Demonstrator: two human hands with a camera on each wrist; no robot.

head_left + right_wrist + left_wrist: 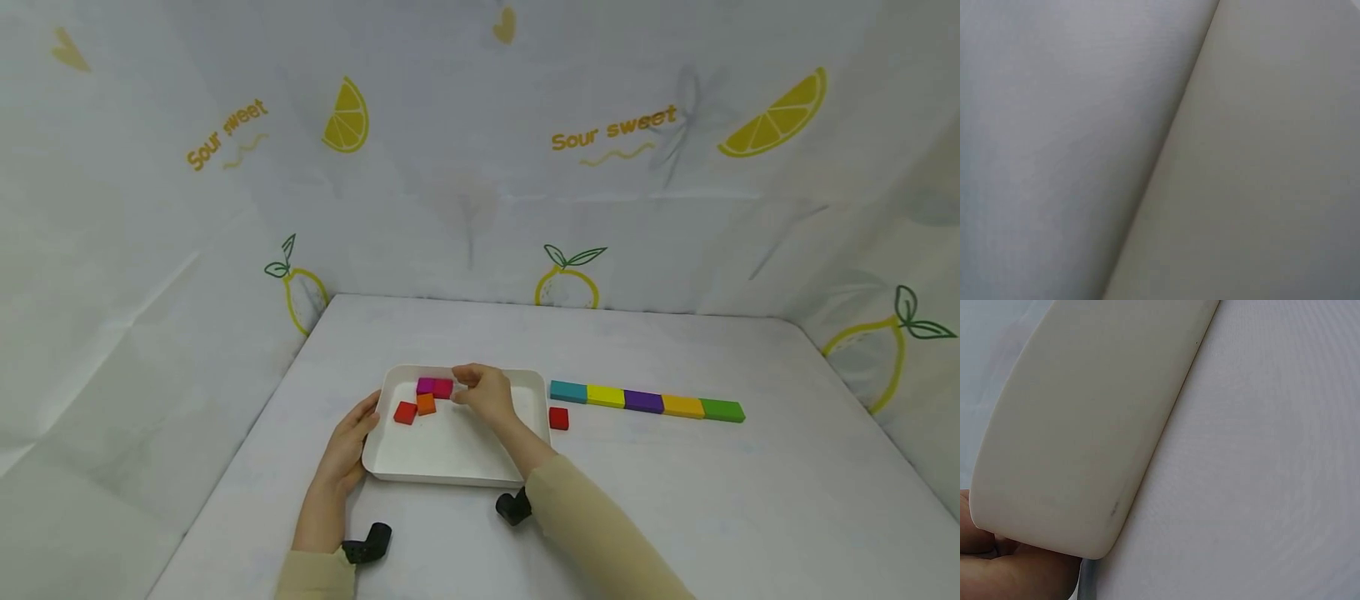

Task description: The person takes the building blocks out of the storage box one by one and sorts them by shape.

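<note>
A white tray (pixel 457 454) lies on the table, holding several small blocks at its upper left. A magenta block (pixel 425 386) and a pinkish-red block (pixel 443 389) touch side by side. Below them are an orange block (pixel 426 404) and a red block (pixel 405 412). My left hand (pixel 347 446) grips the tray's left side; part of it shows at the tray corner in the left wrist view. Over the tray, my right hand (pixel 486 393) has its thumb and index finger parted just right of the pinkish-red block, with nothing visible between them. The right wrist view shows no fingers.
Right of the tray, a row of teal (pixel 568 392), yellow (pixel 605 396), purple (pixel 643 402), orange-yellow (pixel 682 406) and green blocks (pixel 722 411) lies end to end. A loose red block (pixel 558 418) sits beside the tray's right wall. A lemon-printed cloth (pixel 420 208) hangs behind the table.
</note>
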